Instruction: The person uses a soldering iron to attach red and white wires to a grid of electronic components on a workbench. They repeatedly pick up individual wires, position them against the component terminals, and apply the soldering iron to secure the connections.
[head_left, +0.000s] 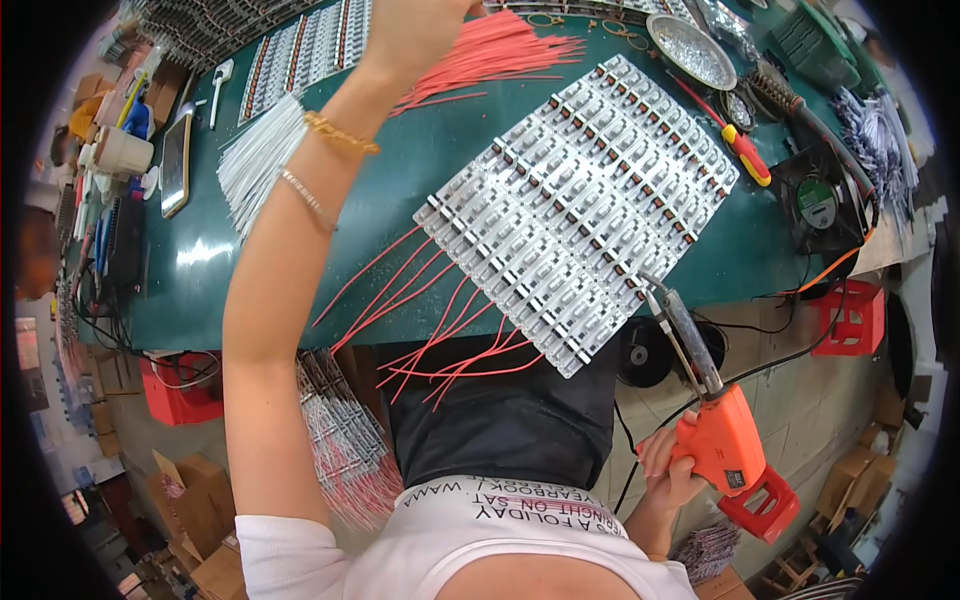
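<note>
My right hand [668,472] is wrapped round the grip of an orange soldering gun [728,440]. Its metal tip touches or hovers just over the right-hand lower edge of a panel of small white-and-silver modules [580,210]; I cannot tell which. The panel lies at an angle on the green table, overhanging the near edge. Several red wires [385,290] trail from its lower left side. Stretched to the far side, my left hand [425,35] is beside a fanned bundle of red wires [500,55]. The frame's top edge cuts off most of its fingers.
White wires [262,160] lie left of my forearm, near a phone [176,165]. To the right are a red-yellow screwdriver [745,155], a metal dish [690,50] and a black fan [822,200]. More module panels [305,50] sit at the back. Cables hang below the table.
</note>
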